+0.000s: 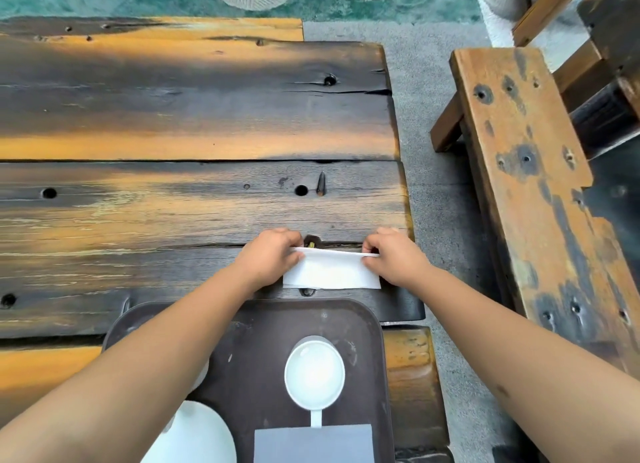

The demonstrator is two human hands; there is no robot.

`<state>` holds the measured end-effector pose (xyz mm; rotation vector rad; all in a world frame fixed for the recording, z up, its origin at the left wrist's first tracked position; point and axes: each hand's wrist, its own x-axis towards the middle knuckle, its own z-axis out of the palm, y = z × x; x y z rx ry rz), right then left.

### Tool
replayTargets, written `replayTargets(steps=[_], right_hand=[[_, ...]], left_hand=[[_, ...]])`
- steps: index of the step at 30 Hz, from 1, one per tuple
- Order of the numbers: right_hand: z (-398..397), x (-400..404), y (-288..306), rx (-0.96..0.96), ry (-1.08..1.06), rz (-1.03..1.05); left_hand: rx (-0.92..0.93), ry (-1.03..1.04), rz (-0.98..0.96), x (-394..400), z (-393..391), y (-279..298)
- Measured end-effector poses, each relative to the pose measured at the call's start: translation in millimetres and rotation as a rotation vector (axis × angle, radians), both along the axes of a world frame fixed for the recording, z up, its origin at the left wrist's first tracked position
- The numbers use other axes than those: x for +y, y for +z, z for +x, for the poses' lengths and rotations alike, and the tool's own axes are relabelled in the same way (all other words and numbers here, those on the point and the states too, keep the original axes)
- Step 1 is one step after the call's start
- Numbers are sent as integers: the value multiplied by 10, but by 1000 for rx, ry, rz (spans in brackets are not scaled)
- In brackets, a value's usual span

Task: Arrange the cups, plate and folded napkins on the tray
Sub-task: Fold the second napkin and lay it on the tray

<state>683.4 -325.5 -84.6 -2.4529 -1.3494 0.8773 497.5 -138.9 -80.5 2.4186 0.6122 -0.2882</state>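
Both hands — left hand [268, 258] and right hand [393, 256] — pinch the far edge of a white napkin [330, 272] lying on the wooden table [173, 116], just past the brown tray [256, 341] (cup [314, 372], plate [201, 435], folded napkin [313, 443] on it).

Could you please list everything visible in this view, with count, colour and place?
napkin being folded: one, white, on the table just beyond the tray, far edge lifted
folded napkin: one, white, on the tray at its near edge
cup: one, white, handle toward the camera, on the tray's right half
plate: one, white, on the tray's near left, partly hidden by the left arm
tray: one, dark brown, on the table's near edge
table: one, orange and charred black wooden planks
bench: one, same weathered wood, right of the table
left hand: pinching the napkin's far left corner
right hand: pinching the napkin's far right corner
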Motion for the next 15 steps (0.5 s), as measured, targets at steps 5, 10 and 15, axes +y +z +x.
replayTargets(steps=[5,10,15], right_hand=[[-117,-165,309,190,-130,102],[-341,-318,703,382,-231,215],[-623,-547,1142,564,-303,350]], left_hand=[[-102,77,-106,-57,-231,320],[-169,295,-277,-215,-519,704],[-325,428,-464,-449,-839,1138]])
